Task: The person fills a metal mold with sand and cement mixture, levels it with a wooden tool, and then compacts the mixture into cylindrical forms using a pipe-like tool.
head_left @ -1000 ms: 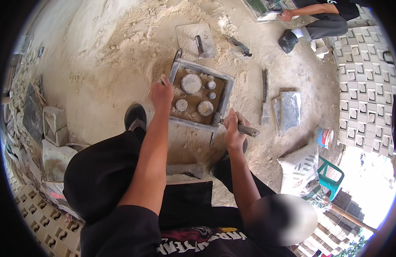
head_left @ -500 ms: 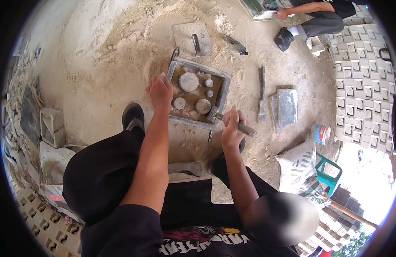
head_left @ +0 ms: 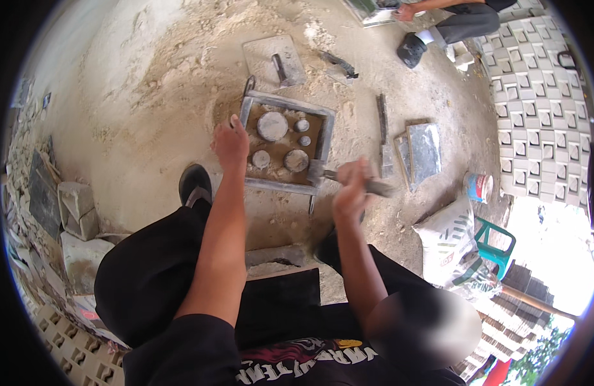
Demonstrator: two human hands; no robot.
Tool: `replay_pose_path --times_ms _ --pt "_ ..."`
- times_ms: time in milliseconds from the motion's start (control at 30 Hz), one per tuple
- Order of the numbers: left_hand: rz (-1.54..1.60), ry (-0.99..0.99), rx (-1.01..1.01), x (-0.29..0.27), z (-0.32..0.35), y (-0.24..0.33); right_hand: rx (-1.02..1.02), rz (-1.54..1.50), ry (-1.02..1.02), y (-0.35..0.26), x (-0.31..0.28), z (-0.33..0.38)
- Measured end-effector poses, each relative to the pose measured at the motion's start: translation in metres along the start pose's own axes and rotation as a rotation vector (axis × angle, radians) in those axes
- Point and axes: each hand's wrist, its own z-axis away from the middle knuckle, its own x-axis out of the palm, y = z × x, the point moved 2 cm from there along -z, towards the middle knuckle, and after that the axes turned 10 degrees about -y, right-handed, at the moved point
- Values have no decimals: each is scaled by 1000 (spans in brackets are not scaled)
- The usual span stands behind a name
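Grasping a handled tool (head_left: 379, 188), the right hand (head_left: 352, 188) has it at the right rim of the frame (head_left: 290, 103) on the ground (head_left: 129, 128) (round pieces (head_left: 272, 127) inside); the left hand (head_left: 230, 143) curls by the left rim, its grip impossible to tell.

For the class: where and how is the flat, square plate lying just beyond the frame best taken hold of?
Probably by the middle of its dark handle, coming from above and closing across the bar's long sides. The handle is on the upward face of the square plate, uncovered and narrow; the plate's thin edges, low against the sandy ground, look harder to grip.
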Motion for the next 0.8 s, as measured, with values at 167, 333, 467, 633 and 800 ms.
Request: replay_pose_path --times_ms 167,333,467,633,800 --pt "-2 -3 -34 0 -2 -5 -14 -129 88 -19 14 -25" --pt "29 24 0 7 -7 -5 -41 -281 43 -14 9 -45" --pt "1 -82 -63 -8 3 10 -42 -216 124 -53 -1 -73" --pt "-5 -39 -42 -7 3 14 -149 -227 95 -3 2 -63" --pt "-22 -41 -51 -7 2 9 -114 -260 -117 -27 21 -93"
